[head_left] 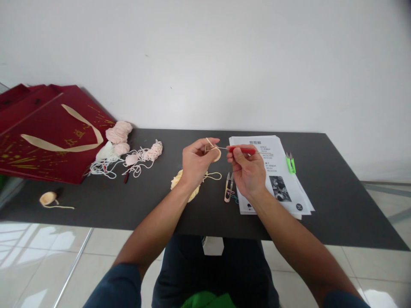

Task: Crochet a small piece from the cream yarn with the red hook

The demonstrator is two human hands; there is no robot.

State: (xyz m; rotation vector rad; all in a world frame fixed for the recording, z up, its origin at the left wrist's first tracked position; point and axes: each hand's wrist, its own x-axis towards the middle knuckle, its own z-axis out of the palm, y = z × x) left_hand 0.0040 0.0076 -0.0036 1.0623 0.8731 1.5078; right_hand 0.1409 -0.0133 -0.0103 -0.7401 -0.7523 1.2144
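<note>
My left hand [199, 160] pinches a small cream crochet piece [217, 155], and a strand of its yarn runs over the forefinger. In my right hand [248, 170] is a crochet hook [243, 150] with a red handle, its thin metal shaft pointing left into the piece. The fingers of my left hand hide most of the crochet piece and the hook's tip. Below my left wrist lies a pale yellow yarn ball [194, 194], partly covered by the forearm. Thread snips [228, 188] rest on the table by my right hand.
Printed sheets [261, 205] lie under my right hand, with green-handled snips [290, 164] at their right edge. Dark red paper bags [54, 132] stand at left beside pink and white yarn [117, 139]. A small cream crocheted cup shape [48, 198] sits near the black table's [337, 205] front left edge.
</note>
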